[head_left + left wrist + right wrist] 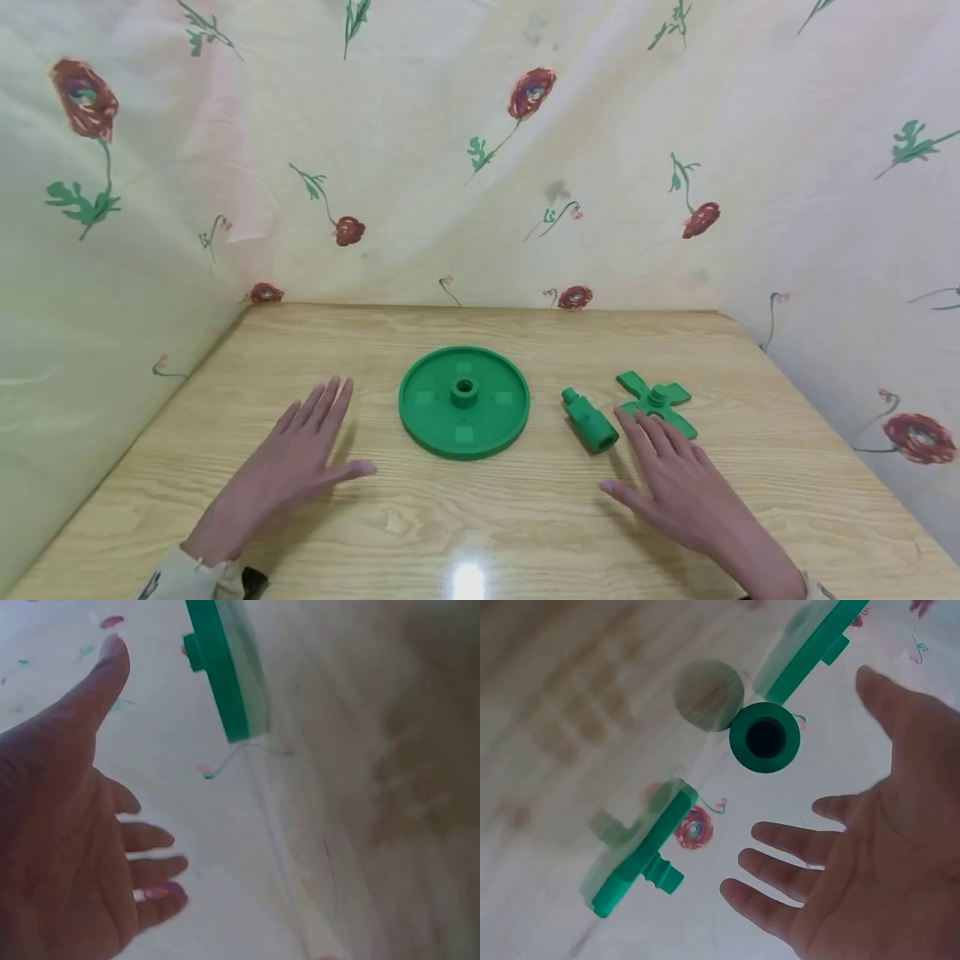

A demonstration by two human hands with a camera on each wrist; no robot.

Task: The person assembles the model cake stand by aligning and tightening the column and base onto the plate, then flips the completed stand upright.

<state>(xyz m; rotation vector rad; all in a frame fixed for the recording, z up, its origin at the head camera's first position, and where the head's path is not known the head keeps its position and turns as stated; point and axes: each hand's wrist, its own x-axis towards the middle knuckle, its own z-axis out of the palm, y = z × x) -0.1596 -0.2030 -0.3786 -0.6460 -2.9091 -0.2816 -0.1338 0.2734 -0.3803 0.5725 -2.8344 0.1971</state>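
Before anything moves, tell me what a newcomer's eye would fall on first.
Most likely the large green disc, lying flat near the middle of the pale wooden table. Next would come the smaller green tube and green cross to its right, close to the right hand, while the left hand is left of the disc. The red-flowered backdrop behind the table probably catches the eye too.

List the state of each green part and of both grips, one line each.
Round disc: lying flat, hub upward, nothing fitted in its hole.
Cylindrical piece: lying on its side, hollow end toward the person, detached.
Four-armed piece: lying flat, stub upward, detached.
Left grip: empty, fingers extended.
Right grip: empty, fingers extended.
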